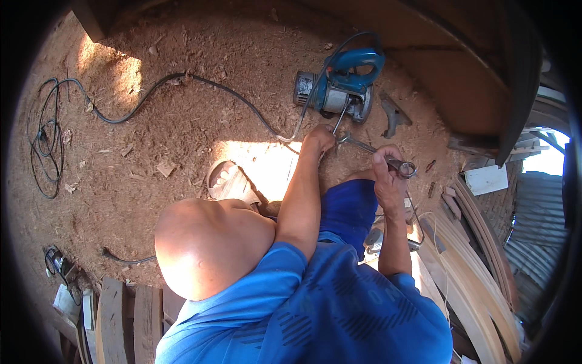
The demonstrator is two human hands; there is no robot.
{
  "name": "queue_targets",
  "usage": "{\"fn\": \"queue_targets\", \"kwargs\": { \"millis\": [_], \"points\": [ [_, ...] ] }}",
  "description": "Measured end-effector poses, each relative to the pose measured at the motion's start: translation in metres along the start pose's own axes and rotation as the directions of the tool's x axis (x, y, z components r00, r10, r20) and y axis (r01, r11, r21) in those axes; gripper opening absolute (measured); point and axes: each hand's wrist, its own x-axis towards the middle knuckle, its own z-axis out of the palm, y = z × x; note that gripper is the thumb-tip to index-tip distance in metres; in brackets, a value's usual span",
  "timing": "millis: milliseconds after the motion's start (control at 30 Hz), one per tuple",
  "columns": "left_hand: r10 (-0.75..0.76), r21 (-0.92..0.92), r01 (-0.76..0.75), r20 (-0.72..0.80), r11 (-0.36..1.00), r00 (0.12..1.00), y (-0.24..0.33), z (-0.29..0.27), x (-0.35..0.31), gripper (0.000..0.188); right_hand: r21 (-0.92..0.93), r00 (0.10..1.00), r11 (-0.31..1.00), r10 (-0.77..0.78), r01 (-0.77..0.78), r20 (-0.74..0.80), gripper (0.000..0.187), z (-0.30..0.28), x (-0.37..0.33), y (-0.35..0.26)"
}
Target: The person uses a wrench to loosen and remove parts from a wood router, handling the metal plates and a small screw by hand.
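Observation:
A blue-handled power saw (334, 97) lies on its side on the dirt, its silver motor housing and round front end showing. My left hand (321, 139) is closed around a thin metal rod-like tool (341, 117), whose far end reaches the saw's front. The tool's exact kind is hidden by my fingers. To the right, my right hand (389, 173) grips a combination wrench (364, 145). Its open end is beside my left hand, and its ring end sticks out past my right fingers. Right of the saw, a grey curved metal part (395, 115) rests on the ground.
A dark cord (233, 94) runs left from the saw area to a loose coil (51, 148). Large wooden panels (448, 79) stand at the upper right. Curved boards (467, 267) lie at the lower right, planks (147, 315) at the lower left. Corrugated sheet (536, 224) stands far right.

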Motion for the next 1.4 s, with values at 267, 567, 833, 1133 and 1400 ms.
{"fn": "queue_targets", "kwargs": {
  "millis": [267,567,833,1133,1400],
  "points": [
    [-0.041,-0.039,0.04,-0.026,0.998,0.999,0.008,0.002,-0.005,0.054,-0.651,0.895,0.651,-0.434,0.39,0.102,0.021,0.036,0.052,0.006],
    [-0.046,-0.105,0.05,0.044,0.993,0.998,0.001,0.008,0.011,0.054,-0.795,0.942,0.55,-0.328,0.256,0.077,0.018,0.05,0.082,0.009],
    [-0.04,-0.02,0.041,0.033,0.999,0.999,0.005,0.003,0.004,0.051,-0.783,0.944,0.579,-0.328,0.227,0.031,0.018,0.05,0.107,-0.006],
    [0.018,0.124,-0.014,-0.031,0.992,0.999,-0.001,0.005,0.008,0.044,-0.793,0.945,0.56,-0.321,0.241,0.061,0.019,0.033,0.121,0.01],
    [0.016,-0.095,-0.004,0.119,0.995,0.993,0.005,0.003,0.011,0.04,-0.723,0.902,0.596,-0.423,0.349,0.087,0.013,0.041,0.059,0.045]
  ]
}}
